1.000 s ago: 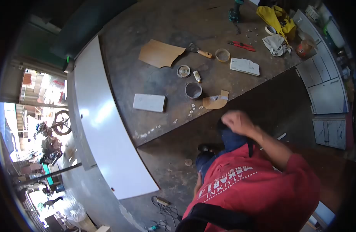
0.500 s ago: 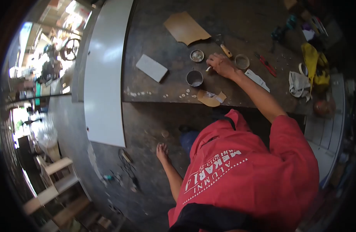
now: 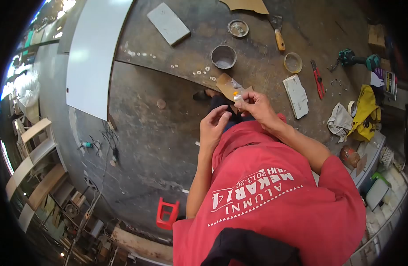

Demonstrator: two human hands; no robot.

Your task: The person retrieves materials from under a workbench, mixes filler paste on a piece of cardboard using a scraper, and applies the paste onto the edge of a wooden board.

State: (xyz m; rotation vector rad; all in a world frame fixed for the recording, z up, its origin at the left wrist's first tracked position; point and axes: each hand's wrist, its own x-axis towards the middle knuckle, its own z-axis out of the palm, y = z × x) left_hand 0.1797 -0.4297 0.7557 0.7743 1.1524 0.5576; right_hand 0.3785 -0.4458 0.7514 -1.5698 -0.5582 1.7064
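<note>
I see the right hand [image 3: 260,111] pinching a small orange-tipped tube [image 3: 237,98] between thumb and fingers; the left hand [image 3: 213,127] is just beside it, fingers curled, thumb parted from them; beyond the pinching fingers lie cardboard [image 3: 223,82] and a dark cup [image 3: 224,57]; rightward, a whitish slab [image 3: 296,96].

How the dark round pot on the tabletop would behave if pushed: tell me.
The dark round pot stands upright on the tabletop, so a gentle push would probably slide it rather than roll it. Its round shape suggests stiff sides. Looking mostly hollow, it may be fairly light.
</note>
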